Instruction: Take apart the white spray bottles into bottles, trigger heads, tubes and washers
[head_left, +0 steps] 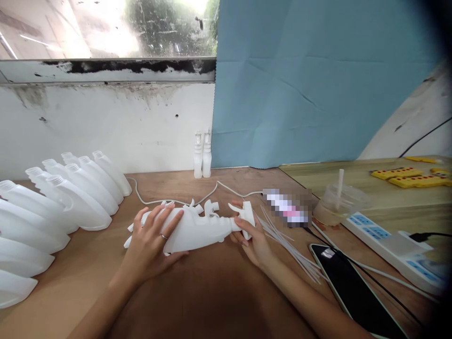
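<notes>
A white spray bottle point(197, 230) lies sideways above the table, its base to the left and its neck to the right. My left hand point(151, 240) wraps over the base end, with a ring on one finger. At the neck, the fingers of my right hand point(252, 235) close round the white trigger sprayer head point(249, 219). The head sits at the bottle's mouth; whether it is screwed tight I cannot tell. Behind the bottle lie more white trigger heads point(212, 207), partly hidden by it and by my left hand.
Several open white bottles point(84, 202) stand at the left. Two small white bottles point(202, 157) are by the wall. Thin white tubes point(289, 249) lie at the right, near a phone point(353, 287), a plastic cup point(335, 207), a power strip point(388, 245) and cables.
</notes>
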The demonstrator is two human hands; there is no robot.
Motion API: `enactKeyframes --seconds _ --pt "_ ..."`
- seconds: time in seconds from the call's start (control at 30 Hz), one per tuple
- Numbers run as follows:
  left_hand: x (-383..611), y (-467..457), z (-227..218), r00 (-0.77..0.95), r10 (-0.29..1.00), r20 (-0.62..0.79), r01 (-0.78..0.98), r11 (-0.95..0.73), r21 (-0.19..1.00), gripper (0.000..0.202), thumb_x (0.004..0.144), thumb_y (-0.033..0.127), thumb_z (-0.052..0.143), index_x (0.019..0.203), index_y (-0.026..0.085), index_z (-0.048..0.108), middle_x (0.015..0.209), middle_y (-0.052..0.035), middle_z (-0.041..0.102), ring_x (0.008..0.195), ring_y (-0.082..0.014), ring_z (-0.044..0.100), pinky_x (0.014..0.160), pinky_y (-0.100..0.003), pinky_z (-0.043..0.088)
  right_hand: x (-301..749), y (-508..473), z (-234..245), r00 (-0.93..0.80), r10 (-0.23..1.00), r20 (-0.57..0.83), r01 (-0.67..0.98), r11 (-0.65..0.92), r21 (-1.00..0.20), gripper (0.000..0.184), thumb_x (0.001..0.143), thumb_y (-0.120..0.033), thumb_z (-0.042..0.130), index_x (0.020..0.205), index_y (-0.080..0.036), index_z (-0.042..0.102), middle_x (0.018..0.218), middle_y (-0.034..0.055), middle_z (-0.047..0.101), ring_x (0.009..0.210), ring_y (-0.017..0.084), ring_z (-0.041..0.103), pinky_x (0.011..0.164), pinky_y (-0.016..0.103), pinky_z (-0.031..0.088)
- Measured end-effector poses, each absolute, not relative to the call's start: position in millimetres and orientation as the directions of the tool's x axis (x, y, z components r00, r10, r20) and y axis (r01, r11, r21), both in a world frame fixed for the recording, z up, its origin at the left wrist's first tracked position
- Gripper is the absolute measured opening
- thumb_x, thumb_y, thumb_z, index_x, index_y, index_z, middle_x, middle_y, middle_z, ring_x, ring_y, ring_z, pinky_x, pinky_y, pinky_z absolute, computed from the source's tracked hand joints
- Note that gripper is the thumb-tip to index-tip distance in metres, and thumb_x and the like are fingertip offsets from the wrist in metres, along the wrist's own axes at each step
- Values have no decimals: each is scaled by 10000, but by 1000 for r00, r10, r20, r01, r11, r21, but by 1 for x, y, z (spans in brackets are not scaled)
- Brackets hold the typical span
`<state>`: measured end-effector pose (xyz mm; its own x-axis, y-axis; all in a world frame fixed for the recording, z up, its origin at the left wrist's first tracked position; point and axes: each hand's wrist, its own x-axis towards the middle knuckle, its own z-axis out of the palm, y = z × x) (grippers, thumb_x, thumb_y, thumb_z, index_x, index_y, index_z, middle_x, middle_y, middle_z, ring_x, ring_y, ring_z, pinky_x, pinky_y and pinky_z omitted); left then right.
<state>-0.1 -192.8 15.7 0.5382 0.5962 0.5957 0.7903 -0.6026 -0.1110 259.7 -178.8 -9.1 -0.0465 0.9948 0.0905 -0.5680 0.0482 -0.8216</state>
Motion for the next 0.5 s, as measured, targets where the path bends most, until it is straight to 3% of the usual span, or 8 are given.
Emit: enactKeyframes --seconds 0.13,0.23,0.3,0.37,0.5 --pt "-7 -189 8 541 617 572 758 -652 -15 845 769 538 632 1462 227 263 1363 -159 468 1220 -355 431 993 -515 328 267 -179 -5 -264 961 86 -583 -88 -808 460 730 -362 707 1152 -271 545 995 24 601 567 105 490 463 236 382" --pt "-8 -190 6 536 643 547 744 -666 52 861 757 559 635 1462 242 255 1360 -150 464 1202 -346 441 988 -498 342 266 -180 -3 -369 913 173 -513 -45 -857 635 603 -436 803 1165 -278 554 1145 66 592 841 219 570 602 319 477" --pt "-7 -192 6 526 656 541 741 -666 87 868 750 568 638 1461 252 254 1360 -146 458 1201 -345 440 998 -500 335 265 -181 -4 -327 924 201 -439 40 -897 666 553 -432 842 1143 -280 571 1139 60 605 954 249 567 733 361 488" --pt "-4 -194 6 522 662 538 736 -668 107 872 746 573 641 1461 254 256 1362 -144 450 1203 -347 433 1008 -506 324 264 -180 -5 -193 958 214 -366 132 -921 579 588 -436 824 1093 -266 599 1085 57 628 1012 260 560 832 380 467" --pt "1 -197 4 531 670 519 723 -677 136 876 751 577 636 1463 246 249 1362 -147 439 1211 -346 413 1006 -495 330 264 -178 -11 -38 968 249 -303 226 -926 399 664 -433 762 980 -225 635 957 54 653 940 248 584 841 372 464"
